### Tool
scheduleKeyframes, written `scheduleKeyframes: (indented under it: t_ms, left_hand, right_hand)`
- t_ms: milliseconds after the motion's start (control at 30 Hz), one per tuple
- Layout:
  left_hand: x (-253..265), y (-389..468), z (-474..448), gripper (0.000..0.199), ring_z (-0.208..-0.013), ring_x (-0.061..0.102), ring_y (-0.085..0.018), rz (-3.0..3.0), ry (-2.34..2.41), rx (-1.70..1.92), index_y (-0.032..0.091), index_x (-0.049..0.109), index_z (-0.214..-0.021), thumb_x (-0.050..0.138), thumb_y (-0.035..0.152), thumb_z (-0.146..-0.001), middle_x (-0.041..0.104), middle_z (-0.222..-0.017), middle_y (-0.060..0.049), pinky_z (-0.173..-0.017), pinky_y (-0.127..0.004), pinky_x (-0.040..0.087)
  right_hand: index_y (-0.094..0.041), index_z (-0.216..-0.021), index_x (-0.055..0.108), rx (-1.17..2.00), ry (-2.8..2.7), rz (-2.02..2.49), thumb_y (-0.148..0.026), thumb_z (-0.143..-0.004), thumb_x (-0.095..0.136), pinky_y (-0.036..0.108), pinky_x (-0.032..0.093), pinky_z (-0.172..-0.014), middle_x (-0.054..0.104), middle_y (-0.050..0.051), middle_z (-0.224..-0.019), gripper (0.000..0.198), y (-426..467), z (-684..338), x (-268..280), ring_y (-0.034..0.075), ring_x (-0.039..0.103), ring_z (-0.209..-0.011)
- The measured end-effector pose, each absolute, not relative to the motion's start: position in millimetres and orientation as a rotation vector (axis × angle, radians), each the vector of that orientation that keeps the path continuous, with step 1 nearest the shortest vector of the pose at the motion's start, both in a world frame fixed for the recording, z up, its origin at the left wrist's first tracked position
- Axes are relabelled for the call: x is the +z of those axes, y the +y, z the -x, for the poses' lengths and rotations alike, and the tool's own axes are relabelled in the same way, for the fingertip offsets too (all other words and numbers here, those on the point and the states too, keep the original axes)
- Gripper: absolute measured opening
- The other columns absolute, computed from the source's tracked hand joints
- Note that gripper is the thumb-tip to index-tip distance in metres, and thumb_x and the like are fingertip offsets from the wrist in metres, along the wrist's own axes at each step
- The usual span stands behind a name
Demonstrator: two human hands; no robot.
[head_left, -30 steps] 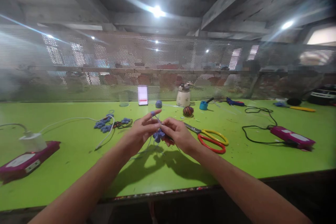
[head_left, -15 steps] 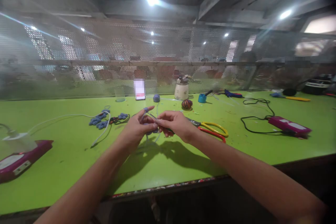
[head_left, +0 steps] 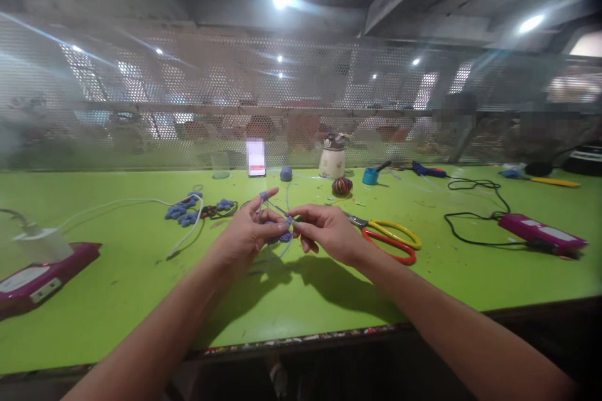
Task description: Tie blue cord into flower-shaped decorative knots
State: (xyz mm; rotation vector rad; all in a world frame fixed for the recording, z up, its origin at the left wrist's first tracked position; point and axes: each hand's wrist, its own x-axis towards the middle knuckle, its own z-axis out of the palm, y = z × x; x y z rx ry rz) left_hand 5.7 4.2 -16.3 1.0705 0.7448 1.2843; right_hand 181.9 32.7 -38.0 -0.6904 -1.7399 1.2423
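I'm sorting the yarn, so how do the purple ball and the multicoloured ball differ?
The purple ball looks plain, while the multicoloured ball is striped. The purple ball appears smaller than the multicoloured ball. The purple ball sits farther back; the multicoloured ball lies nearer the person. Both rest on the green table.

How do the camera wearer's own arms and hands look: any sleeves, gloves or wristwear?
The left hand and right hand are ungloved; no sleeve, watch or bracelet shows on either forearm. A blue-purple wrap circles one left finger; yarn or band, I can't tell.
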Motion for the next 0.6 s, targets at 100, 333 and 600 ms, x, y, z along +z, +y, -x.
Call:
scheduleKeyframes:
  t_ms: [100, 333, 600]
  left_hand:
    - [-16.5, 4.2, -4.9, 0.098, -0.065, 0.065, -0.013, -1.076, 0.774, 1.249, 0.01, 0.032, -0.147, 0.075, -0.008, -0.061, 0.068, -0.068, 0.001, -0.069, -0.025, 0.051]
    - [-19.7, 6.9, 0.4, 0.101, -0.073, 0.064, -0.013, -1.174, 0.799, 1.212, 0.014, 0.031, -0.149, 0.078, -0.005, -0.061, 0.067, -0.074, 0.002, -0.074, -0.026, 0.05]
    - [-22.4, 8.1, 3.1, 0.095, -0.069, 0.065, -0.013, -1.164, 0.803, 1.221, 0.01, 0.036, -0.146, 0.079, -0.001, -0.063, 0.07, -0.071, 0.0, -0.073, -0.027, 0.048]
  right_hand:
    - [-0.013, -0.107, 0.069, 1.125, -1.772, 0.718, -0.02, -0.082, 0.063, 0.018, 0.038, -0.038, 0.061, -0.002, -0.062, 0.027, 31.6, -180.6, -38.8, 0.007, 0.055, -0.042]
    - [-0.013, -0.11, 0.071, 1.112, -1.754, 0.717, -0.022, -0.08, 0.066, 0.017, 0.04, -0.035, 0.063, -0.001, -0.063, 0.031, 33.3, -183.3, -39.6, 0.007, 0.057, -0.042]
    - [-0.014, -0.102, 0.076, 1.226, -1.683, 0.674, -0.026, -0.075, 0.073, 0.017, 0.041, -0.034, 0.066, 0.001, -0.062, 0.031, 38.4, -184.9, -38.4, 0.008, 0.058, -0.04]
